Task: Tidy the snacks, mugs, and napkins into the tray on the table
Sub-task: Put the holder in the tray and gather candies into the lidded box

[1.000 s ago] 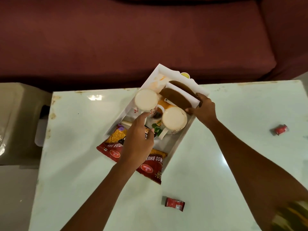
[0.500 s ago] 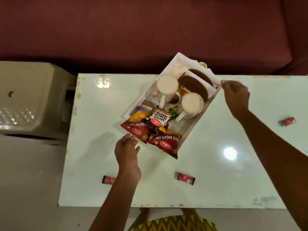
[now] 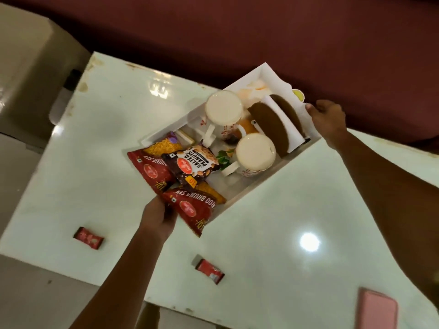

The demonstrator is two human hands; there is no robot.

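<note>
Centrally, glossy white table point(image 3: 99, 148), maroon sofa point(image 3: 261, 32) above; left hand point(image 3: 158, 216) pinches tray point(image 3: 261, 186) edge, right hand point(image 3: 329, 118) curled on far corner.

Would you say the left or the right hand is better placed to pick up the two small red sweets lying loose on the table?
Left, probably. The left hand is at the tray's near end, close to both red sweets; the right hand is at the far corner.

Your left hand point(image 3: 155, 216) curls, fingers closed in a grip. Your right hand point(image 3: 329, 119) reaches far forward, fingers bent.
</note>
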